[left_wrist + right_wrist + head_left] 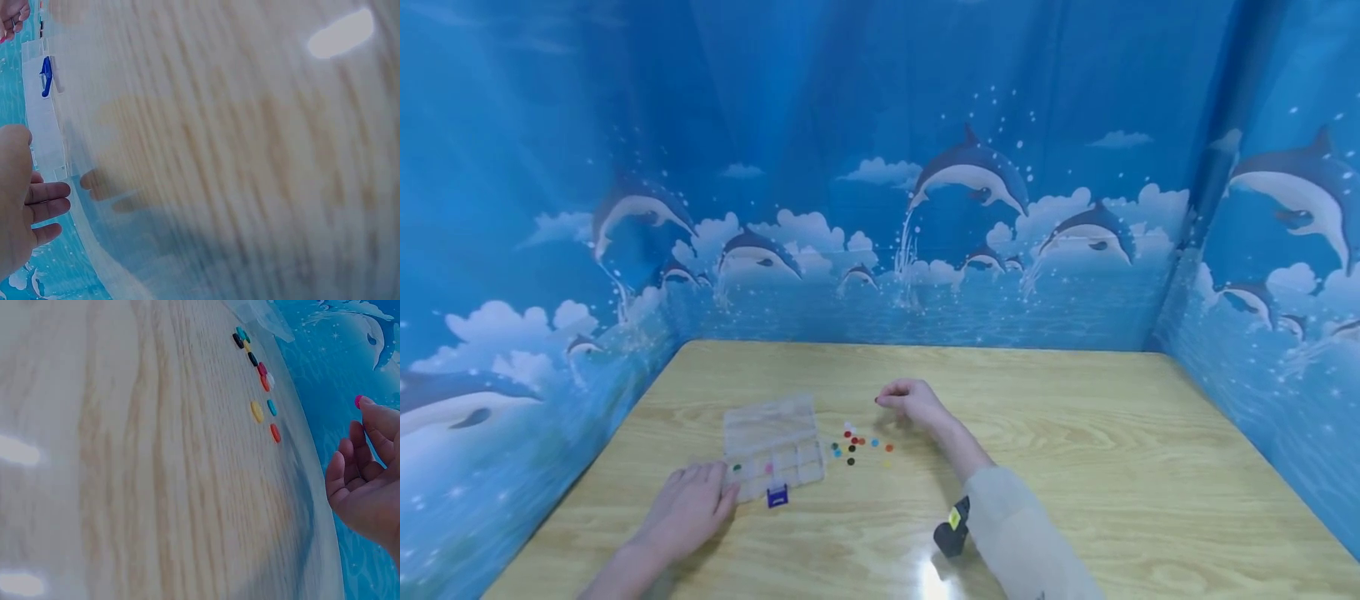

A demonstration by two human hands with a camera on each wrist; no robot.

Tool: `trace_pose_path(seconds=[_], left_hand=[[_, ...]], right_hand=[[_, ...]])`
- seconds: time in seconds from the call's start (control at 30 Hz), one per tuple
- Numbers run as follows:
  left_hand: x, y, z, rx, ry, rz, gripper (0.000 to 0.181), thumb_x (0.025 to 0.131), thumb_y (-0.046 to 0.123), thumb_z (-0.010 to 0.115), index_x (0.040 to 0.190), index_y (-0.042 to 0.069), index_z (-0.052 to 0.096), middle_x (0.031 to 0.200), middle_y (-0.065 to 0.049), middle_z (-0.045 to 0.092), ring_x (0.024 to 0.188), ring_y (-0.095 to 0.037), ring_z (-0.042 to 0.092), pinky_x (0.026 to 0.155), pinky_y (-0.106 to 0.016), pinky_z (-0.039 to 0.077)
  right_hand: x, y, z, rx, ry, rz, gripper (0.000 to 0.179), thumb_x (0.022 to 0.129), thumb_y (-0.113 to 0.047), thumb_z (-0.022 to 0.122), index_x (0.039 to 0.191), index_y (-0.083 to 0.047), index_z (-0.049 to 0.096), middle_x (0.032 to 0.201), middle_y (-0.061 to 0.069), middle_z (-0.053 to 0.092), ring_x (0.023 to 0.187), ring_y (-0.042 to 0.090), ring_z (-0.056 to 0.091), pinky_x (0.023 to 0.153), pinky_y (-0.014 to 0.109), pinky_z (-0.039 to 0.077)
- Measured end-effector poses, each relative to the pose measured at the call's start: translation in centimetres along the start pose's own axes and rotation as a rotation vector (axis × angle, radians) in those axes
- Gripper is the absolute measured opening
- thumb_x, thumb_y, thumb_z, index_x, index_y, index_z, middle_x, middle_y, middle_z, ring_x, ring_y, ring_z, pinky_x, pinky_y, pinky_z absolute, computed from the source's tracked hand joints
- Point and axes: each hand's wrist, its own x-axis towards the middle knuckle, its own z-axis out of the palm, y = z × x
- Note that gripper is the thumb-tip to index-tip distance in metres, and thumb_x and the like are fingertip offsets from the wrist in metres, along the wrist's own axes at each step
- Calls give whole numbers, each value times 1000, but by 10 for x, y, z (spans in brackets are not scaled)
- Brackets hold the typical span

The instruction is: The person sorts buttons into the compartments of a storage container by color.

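Observation:
My right hand [917, 402], held above the table, pinches a small pinkish-red disc [358, 401] between thumb and finger. My left hand [691, 507] rests against the left end of a clear plastic compartment box [775, 439], its fingers fairly straight in the left wrist view. The box lies with its lid laid back. Inside, a green disc [737, 467] and a pink disc [769, 469] sit in separate compartments. A blue-purple latch [777, 497] sticks out at the front edge. Right of the box lie several loose discs, among them an orange disc [889, 448] and a black disc [852, 461].
A black object with a yellow label [952, 529] is by the right sleeve [1022, 529]. The wood-grain table [1112, 467] is bordered by a blue dolphin-print curtain [850, 208] at the back and sides. Light glares off the near part of the tabletop.

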Motion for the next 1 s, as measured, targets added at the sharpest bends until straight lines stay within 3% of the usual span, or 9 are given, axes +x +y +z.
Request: trace_pose_path(seconds=[0.23,0.5,0.8,1.0], left_hand=[[3,-2,0,8,-22,0,17,92,25,54,84,10,51,74,-2,52,77,-24,55,73,-45,45],[2,-1,1,7,2,2,17,90,24,56,84,9,51,76,-4,54,79,-27,56,75,-47,45],[1,1,0,8,-15,-15,19,90,25,55,85,7,52,82,-9,58,84,-31,58,77,-49,44],[1,1,2,16,16,-6,19,90,25,55,85,7,52,81,-10,59,83,-31,58,77,-48,44]], right_hand=[[-1,-11,9,50,10,-17,20,86,-19,66,99,-3,65,100,4,64,95,18,57,84,39,48],[-4,-19,19,97,-5,-114,22,86,-21,66,98,-3,64,98,6,66,93,20,59,80,34,50],[-3,-24,37,134,-62,-111,17,89,-16,62,97,-1,63,96,3,65,90,14,57,83,42,49],[-17,-43,42,145,-87,-130,16,89,-14,62,97,0,62,95,3,65,96,23,58,86,46,46]])
